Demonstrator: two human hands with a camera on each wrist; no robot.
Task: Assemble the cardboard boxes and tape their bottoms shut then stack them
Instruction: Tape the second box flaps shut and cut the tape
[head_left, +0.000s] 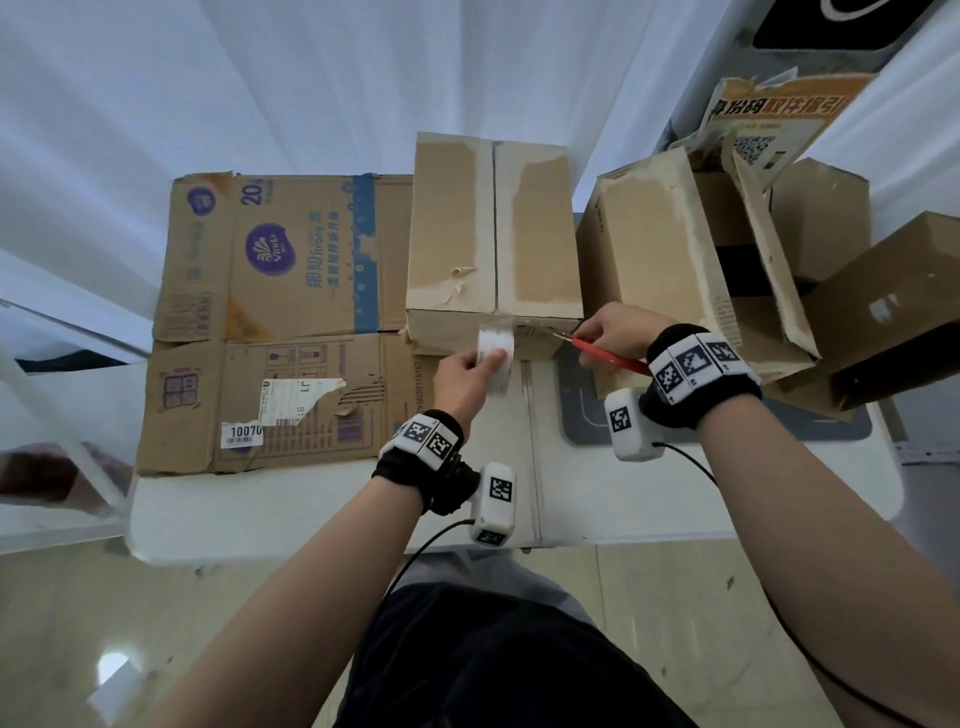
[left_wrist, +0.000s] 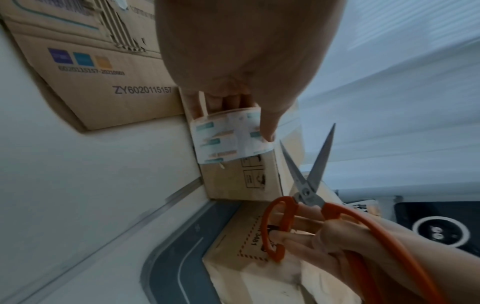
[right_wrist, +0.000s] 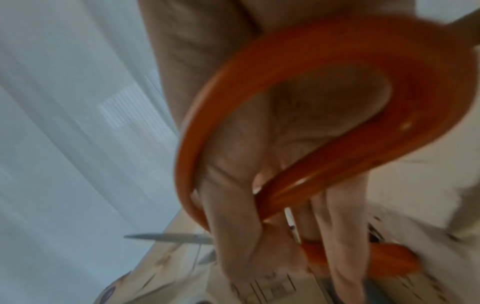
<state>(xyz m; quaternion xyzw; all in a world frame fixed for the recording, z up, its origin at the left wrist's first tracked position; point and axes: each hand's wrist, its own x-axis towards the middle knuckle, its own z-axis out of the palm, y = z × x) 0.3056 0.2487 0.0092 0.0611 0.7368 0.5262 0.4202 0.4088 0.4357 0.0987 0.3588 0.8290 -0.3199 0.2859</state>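
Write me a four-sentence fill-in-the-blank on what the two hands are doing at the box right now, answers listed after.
1. The left hand holds a roll of ____ against the near side of the closed box.
2. The right hand grips scissors with ____ handles.
3. In the left wrist view, the scissor blades are ____.
4. The flattened printed carton lies to the ____ of the closed box.

Missing words: tape; orange; open; left

white table (head_left: 311, 509) bears flattened carton (head_left: 270, 322), boxes (head_left: 493, 234), grey mat (head_left: 587, 415).
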